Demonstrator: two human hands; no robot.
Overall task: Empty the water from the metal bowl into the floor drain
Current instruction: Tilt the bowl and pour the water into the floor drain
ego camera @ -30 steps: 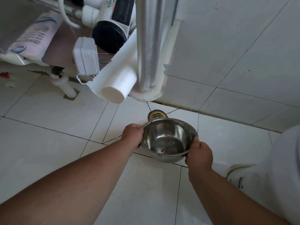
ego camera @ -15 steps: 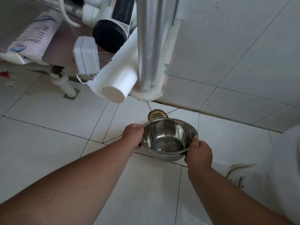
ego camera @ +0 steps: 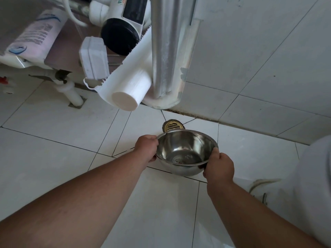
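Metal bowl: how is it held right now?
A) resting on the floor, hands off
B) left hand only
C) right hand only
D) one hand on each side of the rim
D: the left hand and right hand each have a grip on opposite sides of the metal bowl, just short of the floor drain.

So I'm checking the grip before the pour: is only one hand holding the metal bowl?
No, the left hand and the right hand both grip the metal bowl at opposite rims.
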